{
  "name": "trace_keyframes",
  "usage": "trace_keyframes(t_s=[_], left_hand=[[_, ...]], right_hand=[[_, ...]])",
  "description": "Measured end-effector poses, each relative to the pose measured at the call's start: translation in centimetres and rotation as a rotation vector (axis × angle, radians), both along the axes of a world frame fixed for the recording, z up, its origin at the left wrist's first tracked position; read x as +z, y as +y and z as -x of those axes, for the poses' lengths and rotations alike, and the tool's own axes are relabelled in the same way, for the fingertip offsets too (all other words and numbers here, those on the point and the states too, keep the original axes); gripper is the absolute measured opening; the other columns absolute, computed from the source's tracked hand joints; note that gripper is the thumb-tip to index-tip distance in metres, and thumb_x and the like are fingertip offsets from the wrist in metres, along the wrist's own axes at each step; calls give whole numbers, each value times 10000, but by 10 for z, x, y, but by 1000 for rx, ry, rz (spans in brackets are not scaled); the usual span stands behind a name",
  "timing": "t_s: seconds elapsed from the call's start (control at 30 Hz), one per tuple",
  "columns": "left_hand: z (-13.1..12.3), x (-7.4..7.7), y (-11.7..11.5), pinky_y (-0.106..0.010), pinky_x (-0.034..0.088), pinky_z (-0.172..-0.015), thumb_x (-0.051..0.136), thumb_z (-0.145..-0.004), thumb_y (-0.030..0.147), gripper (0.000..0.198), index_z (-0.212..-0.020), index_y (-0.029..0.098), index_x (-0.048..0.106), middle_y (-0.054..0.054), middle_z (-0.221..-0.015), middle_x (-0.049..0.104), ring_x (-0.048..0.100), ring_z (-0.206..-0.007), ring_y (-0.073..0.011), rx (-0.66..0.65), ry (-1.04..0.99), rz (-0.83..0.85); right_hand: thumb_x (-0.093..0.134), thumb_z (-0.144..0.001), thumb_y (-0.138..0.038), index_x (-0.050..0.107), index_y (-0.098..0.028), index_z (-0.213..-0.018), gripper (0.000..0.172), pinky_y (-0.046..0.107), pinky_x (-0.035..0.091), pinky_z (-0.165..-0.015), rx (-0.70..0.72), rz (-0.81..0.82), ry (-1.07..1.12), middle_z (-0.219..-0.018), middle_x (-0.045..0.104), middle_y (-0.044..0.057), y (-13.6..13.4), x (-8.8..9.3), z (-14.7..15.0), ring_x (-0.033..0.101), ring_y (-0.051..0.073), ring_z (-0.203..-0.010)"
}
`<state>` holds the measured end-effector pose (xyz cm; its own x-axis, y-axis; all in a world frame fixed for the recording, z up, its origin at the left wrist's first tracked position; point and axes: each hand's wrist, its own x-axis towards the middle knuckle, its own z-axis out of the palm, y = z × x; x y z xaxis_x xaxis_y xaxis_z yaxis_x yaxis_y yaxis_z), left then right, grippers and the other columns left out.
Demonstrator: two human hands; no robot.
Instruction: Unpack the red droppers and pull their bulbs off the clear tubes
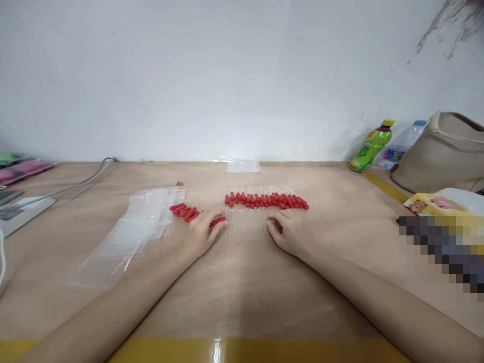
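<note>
Head view: left hand (206,229) curled, red piece (218,222) between thumb and fingers; cannot tell whether gripped. Right hand (288,231) curled, thumb near fingertips, at right edge of thin clear sticks (246,225); cannot tell whether holding any. Sticks lie side by side on counter (245,297), between hands. Red-ended sticks (266,200) in row just beyond. Loose red pieces (185,212) beside left hand, near clear bags (145,222).
</note>
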<state>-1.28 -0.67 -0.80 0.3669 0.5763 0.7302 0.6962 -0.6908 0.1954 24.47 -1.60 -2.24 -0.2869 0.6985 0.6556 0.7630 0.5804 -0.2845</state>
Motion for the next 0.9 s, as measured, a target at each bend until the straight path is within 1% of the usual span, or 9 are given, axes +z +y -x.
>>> trace_keyframes(t_s=[0.13, 0.23, 0.3, 0.47, 0.57, 0.63, 0.7, 0.8, 0.9], left_hand=[[-3, 2, -1, -258, 486, -653, 517, -837, 240, 103, -910, 171, 539, -21, -801, 626, 588, -712, -137, -1, 5, -3], [-5, 5, -4, -266, 487, -717, 488, -841, 198, 125, -950, 173, 541, -38, -863, 604, 580, -790, -142, -1, -18, -13], [-7, 5, -5, -265, 486, -724, 474, -839, 182, 139, -956, 178, 548, -41, -869, 585, 572, -803, -141, 0, -43, -16], [-10, 0, -6, -271, 486, -742, 497, -825, 177, 168, -987, 184, 538, -41, -890, 595, 577, -821, -144, -60, -65, -24], [-20, -2, -4, -280, 487, -725, 532, -818, 218, 173, -986, 180, 526, -37, -854, 611, 584, -792, -148, -127, -35, -13], [-30, 1, -4, -283, 485, -711, 545, -816, 244, 149, -948, 176, 529, -29, -820, 614, 584, -771, -147, -162, -24, 38], [-42, 5, -4, -276, 484, -695, 554, -816, 262, 138, -917, 171, 529, -23, -808, 617, 583, -752, -140, -197, -40, 109], [-60, 11, -5, -253, 486, -665, 575, -805, 278, 157, -899, 163, 524, -18, -795, 615, 582, -718, -125, -286, -75, 210], [-72, 13, -3, -253, 490, -658, 586, -795, 308, 198, -908, 160, 520, -18, -799, 608, 579, -710, -123, -358, -91, 289]], right_hand=[[476, -824, -242, 577, -168, -787, 131, 301, 404, -648, 43, 1, -17, -712, 595, 47, -1, 1, 1, 505, 167, -682], [453, -843, -227, 578, -170, -856, 137, 309, 413, -672, 83, 5, -13, -747, 616, 49, -1, 2, 0, 518, 176, -727], [443, -847, -221, 574, -172, -887, 145, 313, 422, -680, 100, 12, -7, -768, 622, 50, -1, 3, 0, 522, 178, -736], [478, -829, -234, 565, -166, -928, 149, 334, 445, -717, 142, -2, 35, -791, 612, 58, -3, 8, -1, 541, 180, -753], [502, -825, -267, 546, -175, -1041, 239, 352, 459, -767, 207, -38, 42, -906, 607, 80, -6, 10, 0, 554, 189, -853], [503, -831, -266, 511, -187, -1129, 308, 364, 459, -804, 256, -70, 38, -995, 589, 93, -7, 9, 1, 545, 193, -921], [493, -840, -241, 490, -203, -1169, 331, 363, 463, -805, 304, -107, 36, -1032, 578, 93, -6, 7, 1, 540, 187, -940], [492, -844, -215, 552, -197, -1068, 233, 327, 471, -719, 318, -170, 73, -917, 605, 75, -4, 6, -3, 555, 167, -828], [515, -832, -222, 609, -184, -885, 114, 303, 441, -653, 290, -130, 42, -750, 610, 47, -1, 10, -13, 536, 151, -710]])
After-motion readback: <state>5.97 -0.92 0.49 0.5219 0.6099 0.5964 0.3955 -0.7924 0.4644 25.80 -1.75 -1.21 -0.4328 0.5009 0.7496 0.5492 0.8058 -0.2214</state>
